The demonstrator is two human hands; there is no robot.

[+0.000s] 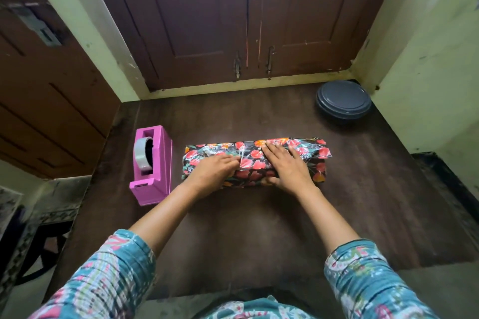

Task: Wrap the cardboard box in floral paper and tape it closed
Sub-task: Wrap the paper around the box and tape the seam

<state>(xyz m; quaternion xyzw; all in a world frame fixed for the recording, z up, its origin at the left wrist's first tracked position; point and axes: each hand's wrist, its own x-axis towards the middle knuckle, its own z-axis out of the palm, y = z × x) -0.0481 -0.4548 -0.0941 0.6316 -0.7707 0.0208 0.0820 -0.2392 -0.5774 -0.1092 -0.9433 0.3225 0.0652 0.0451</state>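
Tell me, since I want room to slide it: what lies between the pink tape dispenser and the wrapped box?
Only bare tabletop separates the tape dispenser from the wrapped box in the head view.

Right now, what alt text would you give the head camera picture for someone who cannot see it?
Two hands, left hand and right hand, press flat on a box wrapped in floral paper on a dark wooden table. A pink tape dispenser stands left of it; a grey round container sits at the far right corner.
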